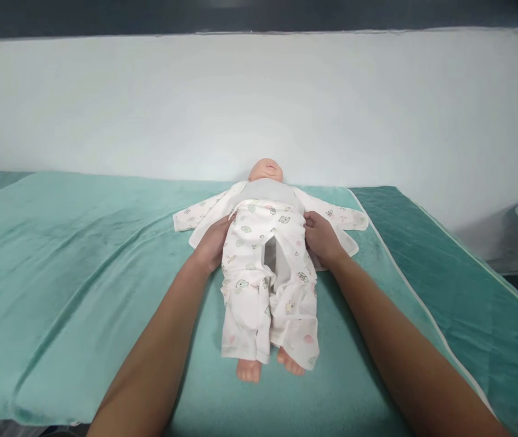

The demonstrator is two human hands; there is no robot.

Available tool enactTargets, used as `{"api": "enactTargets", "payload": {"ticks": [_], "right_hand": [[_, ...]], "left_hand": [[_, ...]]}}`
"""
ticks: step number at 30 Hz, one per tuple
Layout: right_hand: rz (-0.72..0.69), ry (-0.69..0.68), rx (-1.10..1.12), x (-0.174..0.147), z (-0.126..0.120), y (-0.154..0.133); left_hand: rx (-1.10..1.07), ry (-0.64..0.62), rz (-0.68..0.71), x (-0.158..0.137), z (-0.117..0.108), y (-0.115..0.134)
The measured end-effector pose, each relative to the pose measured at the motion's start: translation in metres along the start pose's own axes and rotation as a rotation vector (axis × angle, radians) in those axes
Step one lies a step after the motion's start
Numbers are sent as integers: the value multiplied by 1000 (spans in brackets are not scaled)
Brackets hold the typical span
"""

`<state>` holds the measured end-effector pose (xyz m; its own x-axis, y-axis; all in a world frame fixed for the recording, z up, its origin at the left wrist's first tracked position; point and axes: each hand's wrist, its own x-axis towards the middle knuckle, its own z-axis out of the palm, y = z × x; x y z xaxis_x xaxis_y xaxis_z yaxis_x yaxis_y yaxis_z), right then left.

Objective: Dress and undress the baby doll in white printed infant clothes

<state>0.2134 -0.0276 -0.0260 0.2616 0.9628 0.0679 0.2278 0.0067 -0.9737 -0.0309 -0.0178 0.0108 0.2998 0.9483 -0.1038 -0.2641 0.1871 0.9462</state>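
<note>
A baby doll (pixel 265 170) lies on its back, head toward the wall and bare feet toward me. White printed baby pants (pixel 259 273) cover its legs and reach up to the belly, with an opening at the crotch. A matching baby shirt (pixel 204 212) lies spread under the doll, its sleeves out to both sides. My left hand (pixel 215 241) is closed at the left edge of the pants, near the waist. At the opposite edge my right hand (pixel 322 238) grips the fabric at the same height. The fingertips of both hands are partly hidden.
A light green cover (pixel 81 273) with some creases lies under the doll. Darker green fabric (pixel 459 279) runs along the right side. Behind the doll's head rises a white wall (pixel 259 97).
</note>
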Motion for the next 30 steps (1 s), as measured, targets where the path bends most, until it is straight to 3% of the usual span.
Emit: {"api": "enactTargets", "payload": {"ticks": [3,7,12,18,22,30], "right_hand": [[-96,116,-62,5,-2,4],[-194,127,-120,6,0,5],[-187,145,-98,2,1,0],[-134,163,-86,3,0,-1],[-203,155,-72,1,0,-4],[-402,116,-40,-11,-3,-17]], "left_hand": [[63,84,60,0,-2,0],[189,176,106,5,-6,-5],[296,169,180,10,-10,-9],[402,247,281,10,-9,-10],[421,309,350,12,-8,-10],[521,251,623,18,-8,-7]]}}
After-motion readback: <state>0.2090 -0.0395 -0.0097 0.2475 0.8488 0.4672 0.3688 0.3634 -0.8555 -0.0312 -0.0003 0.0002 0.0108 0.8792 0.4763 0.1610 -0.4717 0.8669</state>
